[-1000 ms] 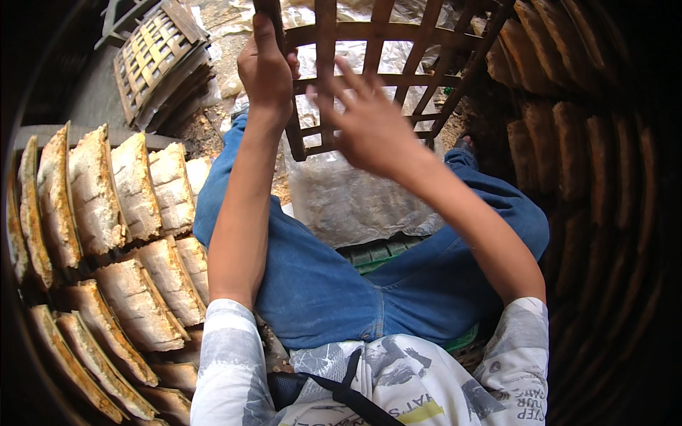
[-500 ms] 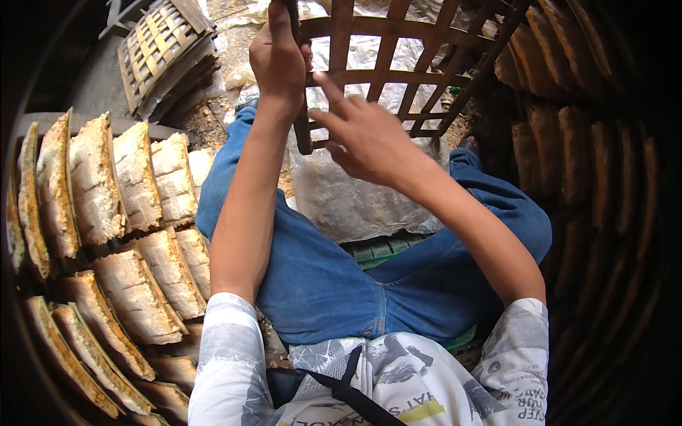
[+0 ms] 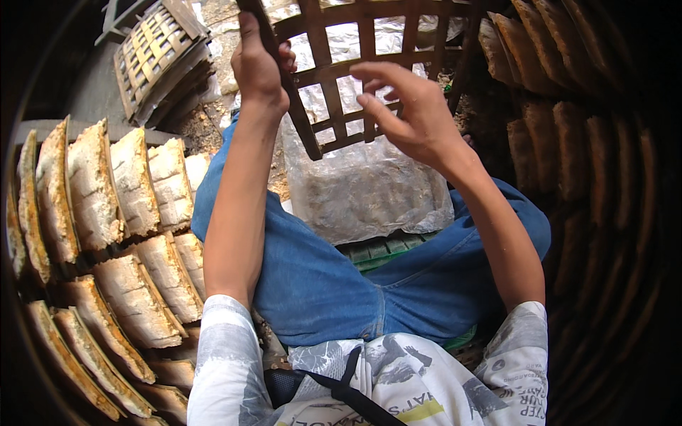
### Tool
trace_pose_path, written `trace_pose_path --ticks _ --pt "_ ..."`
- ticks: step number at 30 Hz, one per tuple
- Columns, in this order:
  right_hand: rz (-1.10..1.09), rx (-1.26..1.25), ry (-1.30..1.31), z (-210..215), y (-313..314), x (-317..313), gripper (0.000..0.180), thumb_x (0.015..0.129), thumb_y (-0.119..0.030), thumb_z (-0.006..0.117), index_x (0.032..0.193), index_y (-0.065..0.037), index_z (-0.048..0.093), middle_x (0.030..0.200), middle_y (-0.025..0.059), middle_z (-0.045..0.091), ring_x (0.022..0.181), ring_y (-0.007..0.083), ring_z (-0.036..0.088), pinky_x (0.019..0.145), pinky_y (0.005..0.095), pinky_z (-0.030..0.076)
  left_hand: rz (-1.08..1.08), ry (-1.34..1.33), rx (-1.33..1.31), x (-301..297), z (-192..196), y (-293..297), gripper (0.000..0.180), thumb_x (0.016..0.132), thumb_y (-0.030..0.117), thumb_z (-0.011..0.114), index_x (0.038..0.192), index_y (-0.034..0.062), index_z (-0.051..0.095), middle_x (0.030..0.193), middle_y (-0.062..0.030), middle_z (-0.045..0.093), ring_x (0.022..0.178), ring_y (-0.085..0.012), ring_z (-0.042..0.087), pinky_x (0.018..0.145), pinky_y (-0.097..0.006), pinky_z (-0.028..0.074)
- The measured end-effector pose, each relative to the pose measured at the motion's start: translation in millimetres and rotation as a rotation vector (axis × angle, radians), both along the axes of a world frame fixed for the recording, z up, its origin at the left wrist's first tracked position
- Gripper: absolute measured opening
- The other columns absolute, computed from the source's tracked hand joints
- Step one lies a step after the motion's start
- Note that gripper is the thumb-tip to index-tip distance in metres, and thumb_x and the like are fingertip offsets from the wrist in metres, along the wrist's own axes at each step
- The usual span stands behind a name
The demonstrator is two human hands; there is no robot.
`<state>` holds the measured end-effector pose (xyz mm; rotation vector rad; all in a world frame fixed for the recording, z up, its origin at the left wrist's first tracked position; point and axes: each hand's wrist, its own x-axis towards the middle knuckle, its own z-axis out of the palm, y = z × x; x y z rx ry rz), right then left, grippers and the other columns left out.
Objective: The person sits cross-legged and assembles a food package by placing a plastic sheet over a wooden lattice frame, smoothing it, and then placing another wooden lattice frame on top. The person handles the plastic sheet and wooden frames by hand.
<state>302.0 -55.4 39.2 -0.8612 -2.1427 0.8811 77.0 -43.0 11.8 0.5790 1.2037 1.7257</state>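
A dark woven bamboo lattice tray (image 3: 305, 128) is held up tilted in front of me, its top cut off by the picture's edge. My left hand (image 3: 259, 74) is closed round its left side rail, thumb up along the wood. In front of the slats is my right hand (image 3: 419, 117), fingers curved and apart, holding nothing. Whether its fingertips touch the slats I cannot tell. Below the tray, between my legs, a wrinkled clear plastic sheet (image 3: 366, 192) covers a flat block-like shape.
Rows of curved slabs with pale, crusty faces (image 3: 92, 184) stand on edge at my left. Similar darker slabs (image 3: 568, 149) stand in shadow at my right. A stack of lattice trays (image 3: 156, 53) lies at the far left, on debris-strewn ground.
My right hand has moved right, away from the tray's left rail. The tray has shifted left and turned a little, with my left hand still gripping it.
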Motion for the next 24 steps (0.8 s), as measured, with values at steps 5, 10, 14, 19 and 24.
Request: trace_pose_path --ticks 5,10,14,19,24 --pt "-0.073 0.339 -0.006 1 2 -9 0.056 0.081 -0.02 0.076 0.13 -0.002 0.055 0.128 0.0223 0.056 0.121 0.039 0.053 0.101 0.0441 0.046 -0.139 -0.195 0.163 27 3 -12 0.062 0.098 0.069 0.044 0.1 0.0078 0.055 0.074 -0.005 0.051 0.068 -0.0159 0.046 0.067 -0.034 0.043" --pt "-0.32 0.562 -0.356 -14 -22 -38 0.07 0.074 -0.009 0.069 0.141 -0.007 0.046 0.141 0.0214 0.043 0.123 0.0376 0.045 0.094 0.0461 0.044 -0.29 -0.554 0.306 46 -5 -2 0.066 0.095 0.073 0.042 0.1 0.0082 0.052 0.081 -0.0054 0.05 0.079 -0.0196 0.049 0.078 -0.037 0.046" --pt "-0.442 0.913 -0.5 -16 -2 -33 0.063 0.079 -0.019 0.067 0.138 -0.009 0.051 0.139 0.0114 0.047 0.119 0.0268 0.047 0.093 0.0436 0.037 -0.562 -0.795 0.418 37 -6 2 0.066 0.096 0.07 0.04 0.097 0.0068 0.056 0.09 -0.005 0.053 0.098 -0.0205 0.055 0.098 -0.038 0.046" --pt "-0.456 0.958 -0.542 0 0 -30 0.065 0.078 -0.004 0.065 0.142 -0.004 0.051 0.145 0.0092 0.049 0.126 0.0242 0.048 0.095 0.0382 0.035 -0.751 -0.832 0.562 37 5 5 0.073 0.094 0.071 0.043 0.11 0.0029 0.062 0.104 -0.0048 0.06 0.109 -0.0216 0.056 0.105 -0.037 0.044" --pt "-0.328 0.765 -0.295 18 7 -12 0.065 0.075 0.013 0.059 0.139 0.004 0.048 0.137 0.0191 0.054 0.121 0.0371 0.053 0.105 0.0454 0.046 -0.613 -0.401 0.555 40 11 -6 0.064 0.104 0.052 0.043 0.152 0.0108 0.038 0.144 -0.011 0.055 0.137 -0.0265 0.047 0.117 -0.046 0.03"
